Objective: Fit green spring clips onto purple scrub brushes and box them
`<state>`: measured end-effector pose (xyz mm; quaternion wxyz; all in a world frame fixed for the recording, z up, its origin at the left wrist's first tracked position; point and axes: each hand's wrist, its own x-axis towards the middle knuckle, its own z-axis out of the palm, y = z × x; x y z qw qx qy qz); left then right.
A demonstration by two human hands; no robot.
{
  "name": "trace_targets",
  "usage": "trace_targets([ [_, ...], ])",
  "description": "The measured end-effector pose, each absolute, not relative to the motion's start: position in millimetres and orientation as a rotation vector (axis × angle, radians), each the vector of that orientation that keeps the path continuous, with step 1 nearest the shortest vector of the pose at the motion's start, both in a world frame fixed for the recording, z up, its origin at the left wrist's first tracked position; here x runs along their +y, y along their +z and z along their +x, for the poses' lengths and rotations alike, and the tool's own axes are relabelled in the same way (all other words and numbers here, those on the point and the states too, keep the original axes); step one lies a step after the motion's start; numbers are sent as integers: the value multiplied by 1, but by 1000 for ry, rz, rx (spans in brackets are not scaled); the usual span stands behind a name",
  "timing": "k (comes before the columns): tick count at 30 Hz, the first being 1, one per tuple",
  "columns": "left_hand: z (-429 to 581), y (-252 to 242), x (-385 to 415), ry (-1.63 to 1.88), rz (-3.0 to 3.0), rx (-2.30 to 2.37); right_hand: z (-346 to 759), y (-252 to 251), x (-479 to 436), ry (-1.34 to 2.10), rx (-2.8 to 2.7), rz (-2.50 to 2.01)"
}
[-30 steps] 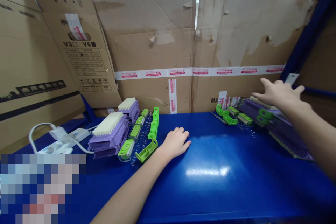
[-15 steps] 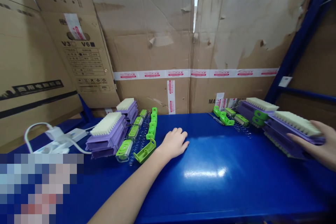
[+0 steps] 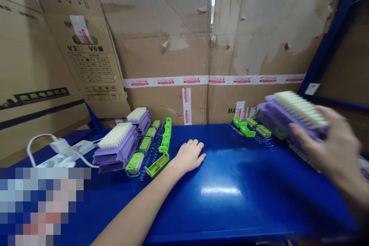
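Note:
My right hand [image 3: 336,138], slightly blurred, grips a purple scrub brush [image 3: 284,117] with cream bristles facing up, held above the right side of the blue table. Part of another purple brush piece [image 3: 304,158] shows beneath it. My left hand [image 3: 190,155] lies on the table, fingers loosely bent and thumb apart, with nothing in it. Left of that hand lies a green bracket-like part [image 3: 157,165], near my wrist. Further left run a row of clear-and-green pieces [image 3: 145,145], several springs [image 3: 150,157] and purple brushes [image 3: 117,144].
Green brackets [image 3: 247,130], clear-and-green pieces [image 3: 263,131] and springs lie at the back right. A white power strip [image 3: 83,147] with cables sits at the left. Cardboard sheets [image 3: 161,54] wall the back of the blue table [image 3: 230,215]. The lower left corner is pixelated.
My right hand has lifted the purple brush and moved it leftward and up from the table's right side. My left hand has stayed in place.

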<state>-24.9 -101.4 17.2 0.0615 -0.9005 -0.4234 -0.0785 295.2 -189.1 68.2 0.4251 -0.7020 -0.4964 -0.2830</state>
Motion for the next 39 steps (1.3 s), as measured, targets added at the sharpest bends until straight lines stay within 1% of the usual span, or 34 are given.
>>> trace_targets([
  [3,-24,18,-103,-249,-2720,-1291,241,67,-146,-413,-1546,-1584],
  [8,-26,15,-98,-339,-2697,-1340,175,28,-90,-164,-1857,-1766],
  [11,-28,11,-89,-422,-2622,-1462,152,14,-83,-163,-1946,-1825],
  [14,-29,8,-80,-476,-2525,-1568,142,14,-84,-156,-1943,-1847],
  [21,-28,3,-68,-482,-2379,-1667,138,7,-84,-106,-1907,-1882],
  [23,-28,4,-65,-446,-2370,-1643,137,5,-84,-98,-1902,-1898],
  [26,-26,7,-64,-368,-2413,-1484,135,6,-84,-71,-1888,-1898],
  [29,-24,12,-69,-356,-2414,-1348,135,12,-85,-7,-1825,-1779],
  [32,-24,18,-79,-478,-2358,-1367,142,18,-86,19,-1663,-1679],
  [36,-28,26,-91,-705,-2351,-1390,161,19,-84,-50,-1551,-1695],
  [39,-28,26,-95,-805,-2375,-1349,176,17,-80,-97,-1525,-1735],
])
